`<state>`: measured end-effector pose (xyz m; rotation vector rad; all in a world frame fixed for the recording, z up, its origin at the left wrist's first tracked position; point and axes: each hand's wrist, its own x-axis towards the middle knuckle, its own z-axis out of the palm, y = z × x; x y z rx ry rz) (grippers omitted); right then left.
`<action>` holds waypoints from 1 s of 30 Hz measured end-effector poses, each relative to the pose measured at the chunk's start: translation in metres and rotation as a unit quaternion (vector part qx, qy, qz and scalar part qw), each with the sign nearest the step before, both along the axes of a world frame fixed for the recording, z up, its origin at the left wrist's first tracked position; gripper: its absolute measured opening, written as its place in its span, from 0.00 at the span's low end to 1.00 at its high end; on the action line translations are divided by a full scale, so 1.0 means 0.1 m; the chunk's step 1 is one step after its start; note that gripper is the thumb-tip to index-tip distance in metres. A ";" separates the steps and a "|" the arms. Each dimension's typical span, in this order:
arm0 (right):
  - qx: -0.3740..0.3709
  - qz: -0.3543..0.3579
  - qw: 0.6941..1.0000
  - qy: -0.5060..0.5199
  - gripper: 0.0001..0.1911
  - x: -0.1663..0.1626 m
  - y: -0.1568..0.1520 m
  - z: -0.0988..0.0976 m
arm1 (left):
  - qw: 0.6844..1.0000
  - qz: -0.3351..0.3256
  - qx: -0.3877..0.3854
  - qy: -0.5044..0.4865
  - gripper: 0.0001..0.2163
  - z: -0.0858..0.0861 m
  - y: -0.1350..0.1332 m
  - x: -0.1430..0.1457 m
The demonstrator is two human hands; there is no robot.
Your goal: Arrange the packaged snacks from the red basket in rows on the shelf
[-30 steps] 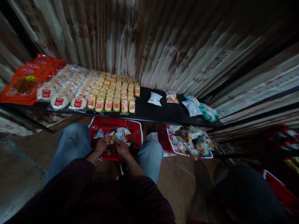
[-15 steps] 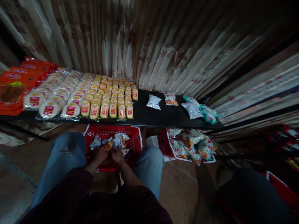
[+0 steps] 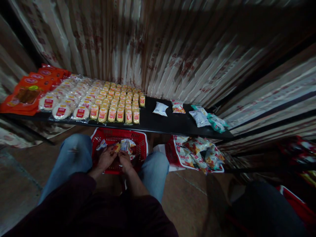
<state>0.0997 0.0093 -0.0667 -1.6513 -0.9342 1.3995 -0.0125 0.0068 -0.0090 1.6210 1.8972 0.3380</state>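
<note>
My left hand (image 3: 107, 157) is closed on a small yellow packaged cake (image 3: 118, 147), which looks like the yellow ones on the shelf. Close beside it, my right hand (image 3: 124, 158) has its fingers bent at the packet's near side, apparently pinching it too. Both hands are over a red plastic basket (image 3: 144, 144) between my knees. Inside the basket lie white-and-blue snack bags (image 3: 128, 144), partly covered by my hands. The packet's lower part is hidden by my fingers.
A black shelf (image 3: 150, 123) carries rows of yellow packaged cakes (image 3: 112, 114), round white packets (image 3: 59, 112), orange bags (image 3: 27, 93) and several loose snack bags (image 3: 160, 109). Another red basket (image 3: 172, 154), full of snack bags, stands to the right. A person's dark-clothed leg (image 3: 264, 204) is further right.
The view has shifted slightly, so the shelf's left end shows further right. My hands have drawn closer together around the yellow packet and stay over the basket.
</note>
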 end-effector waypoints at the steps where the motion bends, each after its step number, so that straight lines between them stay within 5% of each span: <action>1: -0.004 -0.010 1.000 0.016 0.10 0.00 -0.02 0.04 | 1.000 -0.005 0.012 0.004 0.20 0.02 -0.05 0.00; 8: 0.005 -0.034 0.993 0.113 0.11 -0.03 -0.19 0.35 | 0.992 -0.034 0.118 0.027 0.21 0.20 -0.34 -0.01; 15: 0.006 -0.083 0.973 0.213 0.11 -0.08 -0.20 0.42 | 0.974 -0.034 0.224 -0.028 0.21 0.11 -0.46 -0.02; 24: -0.023 -0.138 0.965 0.222 0.09 -0.04 -0.13 0.36 | 0.970 0.015 0.206 -0.127 0.19 -0.10 -0.46 -0.06; 30: -0.031 -0.140 0.963 0.226 0.08 -0.06 -0.13 0.36 | 0.944 0.076 0.151 -0.283 0.19 -0.18 -0.43 -0.06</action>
